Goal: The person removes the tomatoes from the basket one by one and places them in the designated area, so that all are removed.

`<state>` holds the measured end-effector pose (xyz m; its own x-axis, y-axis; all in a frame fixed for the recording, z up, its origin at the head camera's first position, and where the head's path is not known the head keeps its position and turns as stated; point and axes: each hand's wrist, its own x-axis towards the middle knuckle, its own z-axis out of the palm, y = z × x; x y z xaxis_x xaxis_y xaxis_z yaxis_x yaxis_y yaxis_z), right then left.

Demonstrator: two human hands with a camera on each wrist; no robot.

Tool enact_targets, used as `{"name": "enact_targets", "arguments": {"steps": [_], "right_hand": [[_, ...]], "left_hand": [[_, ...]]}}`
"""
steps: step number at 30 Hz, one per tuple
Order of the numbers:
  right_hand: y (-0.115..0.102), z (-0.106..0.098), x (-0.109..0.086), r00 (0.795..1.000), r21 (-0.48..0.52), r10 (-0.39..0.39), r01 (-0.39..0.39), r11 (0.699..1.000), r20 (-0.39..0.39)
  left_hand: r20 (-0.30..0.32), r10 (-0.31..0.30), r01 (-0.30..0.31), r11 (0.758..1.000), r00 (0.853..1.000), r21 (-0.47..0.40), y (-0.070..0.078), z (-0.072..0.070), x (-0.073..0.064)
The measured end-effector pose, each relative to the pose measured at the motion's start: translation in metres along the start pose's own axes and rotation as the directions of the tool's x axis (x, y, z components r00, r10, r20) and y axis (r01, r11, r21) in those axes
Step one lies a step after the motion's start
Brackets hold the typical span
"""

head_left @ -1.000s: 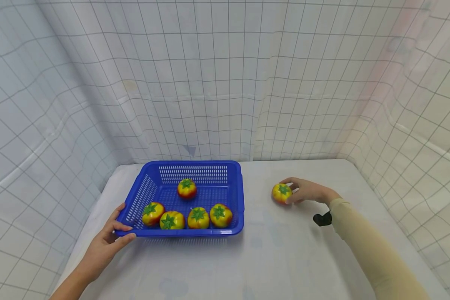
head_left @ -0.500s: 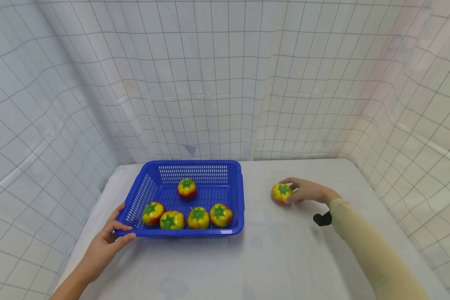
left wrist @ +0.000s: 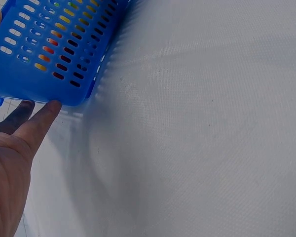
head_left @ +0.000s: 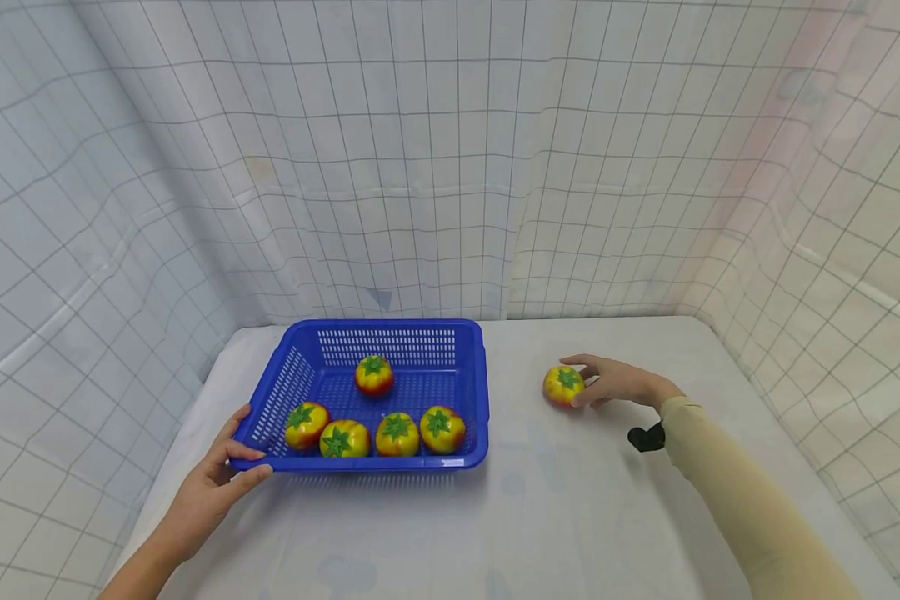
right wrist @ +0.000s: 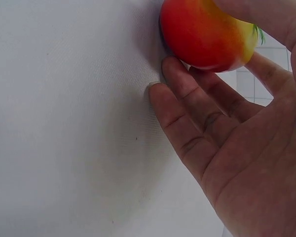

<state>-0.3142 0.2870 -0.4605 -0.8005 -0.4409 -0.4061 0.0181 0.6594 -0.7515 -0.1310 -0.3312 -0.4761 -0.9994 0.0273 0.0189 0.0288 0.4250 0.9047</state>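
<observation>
My left hand holds the near left corner of a blue plastic basket, with a finger over the rim and the thumb at the front edge. In the left wrist view its fingertips touch the slotted basket wall. A round red-and-yellow toy tomato with a green leaf top sits on the table right of the basket. My right hand grips it, thumb on the near side and fingers on the far side. The right wrist view shows the tomato between thumb and fingers, lower fingertips near the cloth.
Inside the basket several similar toy tomatoes lie: one towards the back, the others along the front wall. A white cloth covers the table. Checked white curtains stand behind and at both sides. Something black hangs at my right wrist.
</observation>
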Motion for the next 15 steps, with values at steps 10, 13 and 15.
{"name": "enact_targets", "arguments": {"steps": [10, 13, 15], "right_hand": [[0.003, -0.003, -0.004, 1.000, -0.014, 0.013, -0.013, 1.000, 0.008], [0.002, -0.006, -0.008, 1.000, -0.007, 0.008, -0.008, 1.000, 0.017], [0.001, -0.010, -0.012, 1.000, 0.007, 0.002, -0.002, 1.000, 0.020]], "left_hand": [[-0.003, -0.011, 0.011, 1.000, 1.000, 0.019, 0.000, -0.001, 0.001], [0.002, -0.007, 0.007, 1.000, 1.000, 0.014, 0.000, -0.001, 0.001], [0.005, -0.004, 0.004, 1.000, 1.000, 0.004, 0.000, -0.001, 0.000]]}}
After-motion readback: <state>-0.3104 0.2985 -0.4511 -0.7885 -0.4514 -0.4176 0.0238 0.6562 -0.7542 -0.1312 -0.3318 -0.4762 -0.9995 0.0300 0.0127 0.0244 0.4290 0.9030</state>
